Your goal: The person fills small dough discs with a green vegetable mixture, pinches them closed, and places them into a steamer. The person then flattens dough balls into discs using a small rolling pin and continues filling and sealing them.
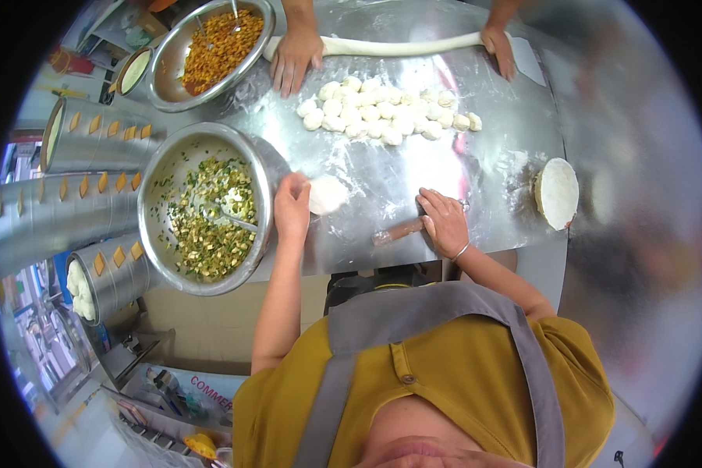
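Note:
A flat round dough wrapper lies on the metal table, its left edge pinched in the fingers of my left hand. My right hand rests over the right end of a short wooden rolling pin near the table's front edge; whether the fingers close round it is hard to tell. Beyond both hands sits a cluster of floured dough balls. Just left of my left hand stands a steel bowl of chopped green and pale filling, with a spoon in it.
A co-worker's hands press on a long dough rope at the far side. A steel bowl of orange filling is at the back left. Steel cylinders stand at left, and a round flour-dusted container at right.

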